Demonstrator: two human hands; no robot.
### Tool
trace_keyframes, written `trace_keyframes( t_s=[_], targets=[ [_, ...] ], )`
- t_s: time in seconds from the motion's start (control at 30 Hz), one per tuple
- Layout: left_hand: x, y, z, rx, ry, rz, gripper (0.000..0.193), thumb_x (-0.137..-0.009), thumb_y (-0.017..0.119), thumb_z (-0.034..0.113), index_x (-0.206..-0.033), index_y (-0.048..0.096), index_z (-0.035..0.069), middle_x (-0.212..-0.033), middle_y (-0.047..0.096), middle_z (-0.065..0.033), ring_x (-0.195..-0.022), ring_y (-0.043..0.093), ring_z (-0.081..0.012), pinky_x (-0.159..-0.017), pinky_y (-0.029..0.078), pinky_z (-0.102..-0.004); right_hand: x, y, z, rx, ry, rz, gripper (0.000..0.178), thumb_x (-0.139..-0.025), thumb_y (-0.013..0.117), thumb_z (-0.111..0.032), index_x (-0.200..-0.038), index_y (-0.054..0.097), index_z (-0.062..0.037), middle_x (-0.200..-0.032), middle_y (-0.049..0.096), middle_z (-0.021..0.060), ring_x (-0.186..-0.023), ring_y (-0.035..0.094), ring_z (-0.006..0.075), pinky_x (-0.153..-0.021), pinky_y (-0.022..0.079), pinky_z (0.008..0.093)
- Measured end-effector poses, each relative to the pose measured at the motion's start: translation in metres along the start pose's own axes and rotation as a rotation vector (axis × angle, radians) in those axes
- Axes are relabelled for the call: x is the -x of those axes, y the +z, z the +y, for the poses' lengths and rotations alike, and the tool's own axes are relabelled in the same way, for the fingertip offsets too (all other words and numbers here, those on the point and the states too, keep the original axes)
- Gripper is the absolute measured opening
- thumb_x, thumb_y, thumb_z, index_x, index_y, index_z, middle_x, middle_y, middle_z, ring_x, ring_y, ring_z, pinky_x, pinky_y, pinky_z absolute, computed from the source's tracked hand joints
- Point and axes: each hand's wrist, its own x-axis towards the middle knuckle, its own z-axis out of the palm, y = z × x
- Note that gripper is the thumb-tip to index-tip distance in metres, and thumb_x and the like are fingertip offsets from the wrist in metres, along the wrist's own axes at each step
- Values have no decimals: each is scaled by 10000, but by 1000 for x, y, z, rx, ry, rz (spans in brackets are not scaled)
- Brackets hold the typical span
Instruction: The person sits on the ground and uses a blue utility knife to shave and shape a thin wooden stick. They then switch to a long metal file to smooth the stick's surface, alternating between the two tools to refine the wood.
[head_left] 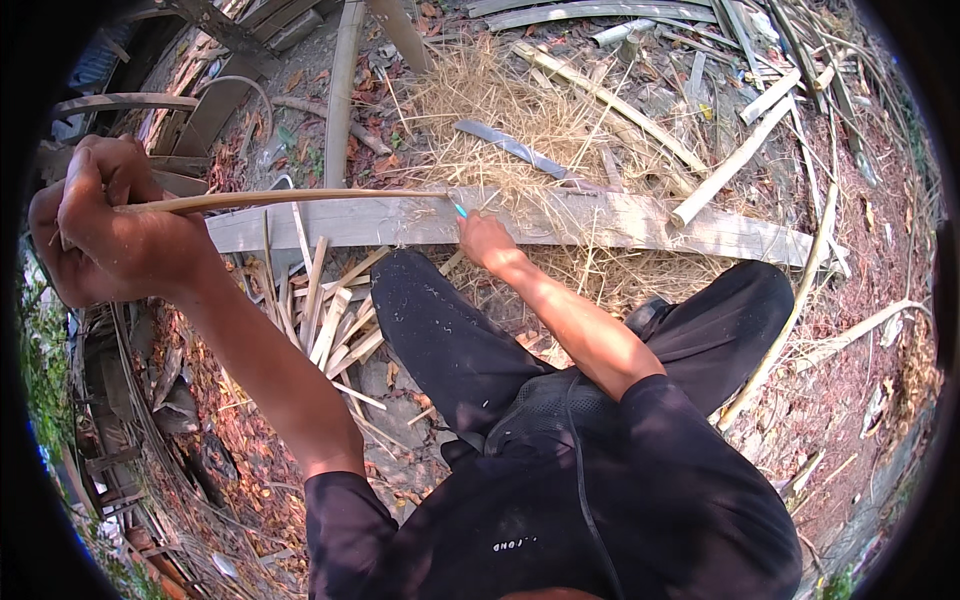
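My left hand (pixel 125 225), raised at the far left, is closed around one end of a long, thin bamboo strip (pixel 300 196). The strip runs to the right, above a grey wooden plank (pixel 350 224) that lies across in front of my knees. At the strip's far end my right hand (pixel 486 240) is closed on a small tool with a light-blue part (pixel 459 208); most of the tool is hidden in the fingers. Whether its tip touches the strip I cannot tell. Beyond the plank a machete (pixel 510 148) rests on the straw-like shavings.
Split bamboo pieces (pixel 335 325) are heaped beside my left knee. Dry shavings (pixel 460 95) cover the ground past the plank. Bamboo poles and slats (pixel 735 165) lie at the far right. A wooden post (pixel 345 90) stands beyond the plank, and stacked boards (pixel 215 120) are at the upper left.
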Motion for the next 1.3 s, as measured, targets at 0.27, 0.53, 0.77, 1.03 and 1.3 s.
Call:
trace_keyframes(
  t_s=[0.27,0.53,0.77,1.03,1.3],
  targets=[
    [-2,-25,-12,90,-103,61,226,-742,510,-24,-593,355,46,-461,374,-71,-394,288,-78,-419,234,-209,-26,-20,38,-1464,399,-878,370,-1011,273,-381,-792,365,-98,-549,239,-42,-404,188,71,-329,215,230],
    [-5,-33,-19,-12,-48,24,194,-751,505,-14,-605,387,38,-449,381,-73,-392,312,-95,-437,350,-237,-2,-21,-7,-65,-195,126,401,-988,323,-356,-891,502,-10,-693,611,204,-664,644,319,-594,509,423],
    [-12,-64,-43,-61,-88,-7,131,-757,515,-3,-640,464,-34,-500,426,-101,-407,366,-132,-494,497,-312,1,7,0,164,-77,58,356,-988,335,-299,-958,540,-10,-814,659,186,-819,655,350,-743,522,445],
    [-7,-66,-55,16,-180,83,169,-746,577,-36,-609,485,-68,-575,521,-143,-480,528,-189,-526,568,-322,-43,-29,28,-1076,381,-781,358,-992,306,-388,-833,404,-82,-573,271,-56,-425,228,47,-350,279,234],
    [-6,-38,-31,61,-90,-28,206,-716,498,-51,-546,388,-16,-497,405,-97,-424,346,-107,-400,348,-235,13,-72,51,-153,111,-181,435,-975,355,-407,-988,530,-9,-725,552,93,-629,551,218,-591,469,367]
  ],
)
